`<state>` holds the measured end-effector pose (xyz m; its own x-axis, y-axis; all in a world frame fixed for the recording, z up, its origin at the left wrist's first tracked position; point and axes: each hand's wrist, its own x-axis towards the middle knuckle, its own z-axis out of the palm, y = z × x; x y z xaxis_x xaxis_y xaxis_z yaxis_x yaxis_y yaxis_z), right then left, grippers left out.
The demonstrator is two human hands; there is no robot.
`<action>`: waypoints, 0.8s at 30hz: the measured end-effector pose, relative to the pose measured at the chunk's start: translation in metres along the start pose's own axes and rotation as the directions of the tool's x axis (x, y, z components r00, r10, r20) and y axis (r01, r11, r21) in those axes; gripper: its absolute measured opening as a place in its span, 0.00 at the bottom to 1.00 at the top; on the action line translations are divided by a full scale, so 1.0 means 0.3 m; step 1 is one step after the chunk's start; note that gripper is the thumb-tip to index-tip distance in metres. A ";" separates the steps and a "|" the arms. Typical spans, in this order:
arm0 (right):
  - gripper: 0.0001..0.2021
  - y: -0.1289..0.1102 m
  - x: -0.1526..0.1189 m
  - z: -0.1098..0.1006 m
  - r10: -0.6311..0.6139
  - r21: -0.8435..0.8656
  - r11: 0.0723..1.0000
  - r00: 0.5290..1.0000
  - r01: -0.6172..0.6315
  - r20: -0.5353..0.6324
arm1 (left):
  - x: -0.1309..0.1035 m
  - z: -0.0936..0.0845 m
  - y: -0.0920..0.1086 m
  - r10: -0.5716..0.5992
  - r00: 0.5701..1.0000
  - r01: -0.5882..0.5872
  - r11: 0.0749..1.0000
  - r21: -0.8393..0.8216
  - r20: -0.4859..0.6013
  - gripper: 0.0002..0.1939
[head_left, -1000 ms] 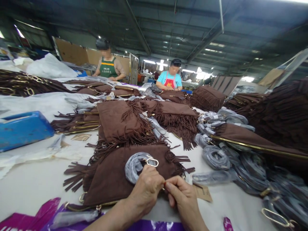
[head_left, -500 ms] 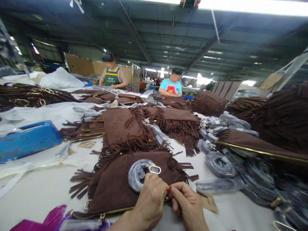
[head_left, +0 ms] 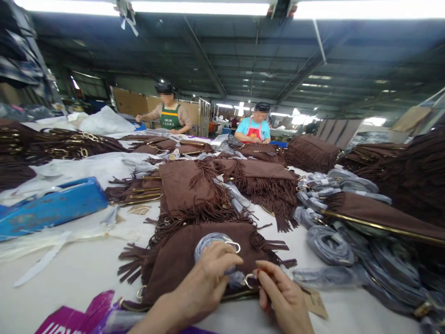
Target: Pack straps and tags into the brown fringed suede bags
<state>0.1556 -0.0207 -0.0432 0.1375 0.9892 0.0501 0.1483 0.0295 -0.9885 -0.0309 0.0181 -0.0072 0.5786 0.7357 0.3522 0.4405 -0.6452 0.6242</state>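
A dark brown fringed bag lies flat before me, its brass zipper along the near edge. A plastic-wrapped coiled strap with an oval metal clasp rests on the bag, partly covered by my left hand. That hand's fingers are bent but apart, over the coil. At the bag's near right corner, my right hand pinches at a small metal ring with thumb and forefinger. What exactly sits between those fingertips is partly hidden.
A blue tape dispenser stands at left. Wrapped coiled straps and a brown tag lie at right. More fringed bags are stacked ahead. Purple plastic lies near left. Two people work across the table.
My hands, earlier touching at the fingertips, have come apart. The left has opened and moved left over the coil; the metal ring now shows beside the right fingertips. The view has shifted slightly.
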 end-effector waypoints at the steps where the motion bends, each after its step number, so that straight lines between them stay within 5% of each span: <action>1: 0.16 -0.006 -0.003 -0.005 -0.087 -0.092 0.992 0.995 0.084 -0.039 | -0.018 -0.035 -0.013 -0.022 1.000 0.021 0.998 0.059 0.019 0.23; 3: 0.12 -0.027 -0.010 -0.001 -0.364 -0.304 0.886 0.931 0.349 0.009 | -0.052 -0.081 -0.051 -0.051 0.998 0.041 0.974 0.222 0.042 0.24; 5: 0.12 -0.053 -0.013 0.030 -0.573 -0.448 0.655 0.786 0.609 0.231 | -0.072 -0.093 -0.085 -0.035 0.998 0.011 0.930 0.368 0.057 0.20; 6: 0.14 -0.067 -0.011 0.054 -0.598 -0.489 0.544 0.724 0.682 0.344 | -0.074 -0.091 -0.095 -0.005 0.998 -0.023 0.905 0.424 0.065 0.17; 8: 0.18 -0.094 0.000 0.110 -0.555 -0.573 0.418 0.697 0.705 0.454 | -0.067 -0.081 -0.093 0.065 0.994 -0.100 0.866 0.489 0.088 0.13; 11: 0.19 -0.127 0.031 0.167 -0.496 -0.645 0.407 0.749 0.647 0.439 | -0.051 -0.078 -0.044 0.149 0.985 -0.175 0.845 0.506 0.091 0.13; 14: 0.15 -0.148 0.056 0.151 -0.498 -0.558 0.487 0.739 0.672 0.454 | -0.073 -0.091 0.005 0.186 0.982 -0.150 0.846 0.512 -0.021 0.22; 17: 0.11 -0.144 0.059 0.081 -0.544 -0.476 0.550 0.727 0.686 0.420 | -0.127 -0.099 0.007 0.079 0.995 -0.034 0.860 0.509 -0.067 0.42; 19: 0.09 -0.127 0.048 0.031 -0.576 -0.460 0.556 0.720 0.692 0.387 | -0.159 -0.093 -0.011 -0.041 0.999 0.051 0.862 0.505 -0.032 0.45; 22: 0.10 -0.097 0.019 -0.020 -0.635 -0.457 0.493 0.665 0.740 0.393 | -0.174 -0.074 -0.039 -0.139 0.989 0.093 0.852 0.516 0.051 0.29; 24: 0.12 -0.084 -0.008 -0.031 -0.675 -0.452 0.393 0.585 0.801 0.450 | -0.159 -0.066 -0.049 -0.135 0.982 0.038 0.826 0.563 0.131 0.13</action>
<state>0.1608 -0.0252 -0.0172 -0.4601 0.6231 0.6324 0.6106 0.7392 -0.2841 -0.0784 -0.0035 -0.0193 0.5988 0.7825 0.1706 0.7722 -0.6206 0.1361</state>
